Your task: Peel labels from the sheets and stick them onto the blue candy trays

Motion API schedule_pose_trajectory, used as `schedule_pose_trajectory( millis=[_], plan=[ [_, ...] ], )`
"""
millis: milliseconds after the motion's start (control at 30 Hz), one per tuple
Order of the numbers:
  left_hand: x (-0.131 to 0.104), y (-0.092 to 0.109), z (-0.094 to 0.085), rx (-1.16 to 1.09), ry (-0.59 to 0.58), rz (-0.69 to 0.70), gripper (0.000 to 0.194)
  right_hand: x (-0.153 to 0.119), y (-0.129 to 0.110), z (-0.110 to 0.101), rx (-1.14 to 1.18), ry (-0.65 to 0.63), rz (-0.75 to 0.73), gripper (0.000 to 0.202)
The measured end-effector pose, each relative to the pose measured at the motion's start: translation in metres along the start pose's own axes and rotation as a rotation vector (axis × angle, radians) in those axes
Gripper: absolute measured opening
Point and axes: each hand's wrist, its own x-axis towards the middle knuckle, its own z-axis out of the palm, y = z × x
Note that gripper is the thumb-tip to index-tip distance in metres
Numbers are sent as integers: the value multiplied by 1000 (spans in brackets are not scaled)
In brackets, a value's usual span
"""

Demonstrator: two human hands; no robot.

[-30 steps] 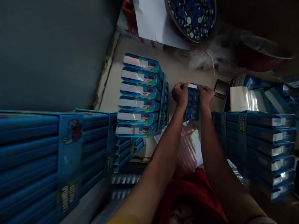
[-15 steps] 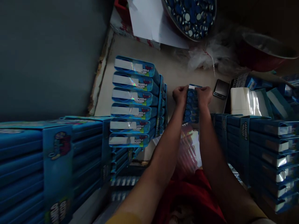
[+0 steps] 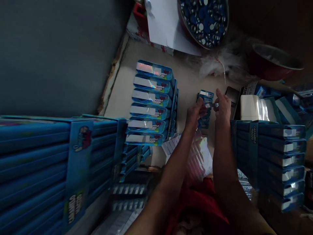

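A small shiny sticker strip (image 3: 211, 105) stretches between my two hands, above a row of blue candy packs (image 3: 203, 123) on the tabletop. My left hand (image 3: 194, 113) has its fingers pinched at the strip's left end, over the packs' left side. The right end meets the thumb of my right hand (image 3: 223, 105), whose index finger points up and away. A pale label shows on the farthest pack of the row. Below my wrists lies a glossy sheet (image 3: 199, 153) of clear strips.
Stacked blue candy boxes stand left (image 3: 151, 109), near left (image 3: 49, 163) and right (image 3: 271, 140). A small dark scale (image 3: 232, 94) lies beyond my right hand. Farther back are a bowl of blue-and-silver candies (image 3: 205, 24), a plastic bag (image 3: 212, 67) and a red bowl (image 3: 274, 63).
Both hands have lifted off the blue packs and moved apart, with the sticker strip now between them. The view has shifted, so the surroundings sit farther right on the left side.
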Motion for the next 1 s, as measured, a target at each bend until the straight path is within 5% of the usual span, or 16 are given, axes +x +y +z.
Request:
schedule_pose_trajectory(
  millis=[100, 200, 367, 567, 733, 1000],
  plan=[
    [-6, -4, -2, -207, -102, -126, 48, -8, 0, 2, 62, -13, 25, 38],
    [-2, -9, -8, -251, -18, -68, 38, -9, 9, -10, 47, -85, 15, 35],
    [16, -11, -22, 138, 157, 107, 25, -4, 43, -27, -39, 7, -105, 42],
    [51, -3, -20, 653, 327, 304, 13, 27, 69, -7, -205, 128, -226, 43],
    [77, -1, -17, 718, 354, 298, 11, 40, 69, 7, -407, 180, -242, 39],
    [86, -10, -24, 698, 393, 242, 15, 36, 69, 11, -520, 168, -238, 36]
  ],
)
